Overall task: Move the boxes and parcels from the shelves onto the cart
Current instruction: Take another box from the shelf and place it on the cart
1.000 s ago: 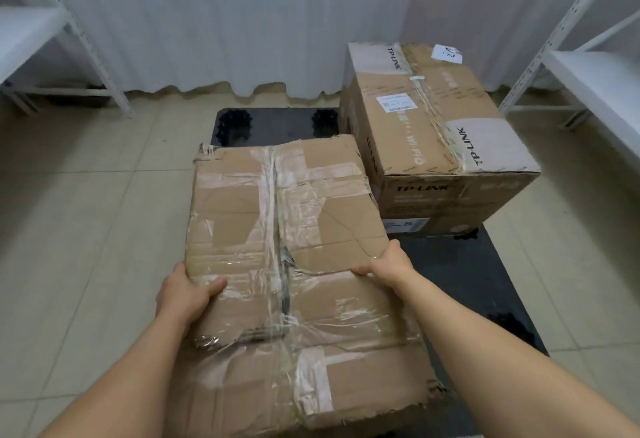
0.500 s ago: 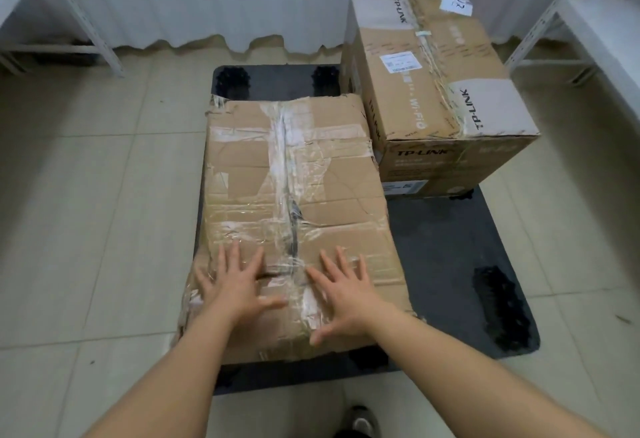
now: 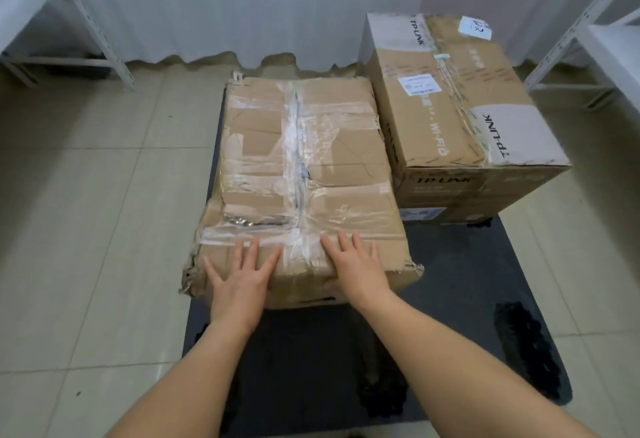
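A worn, heavily taped cardboard box lies flat on the left half of the dark cart deck. My left hand and my right hand press on its near edge with fingers spread and straight. To its right, touching it, stands a taller TP-LINK cardboard box at the cart's far right corner.
White metal shelf frames stand at the far left and at the right. A white curtain hangs behind the cart. Beige floor tiles surround the cart; the deck's near half is bare.
The taped box went from held at its sides to lying on the cart. It has slid farther back beside the TP-LINK box, with my flat hands now at its near edge.
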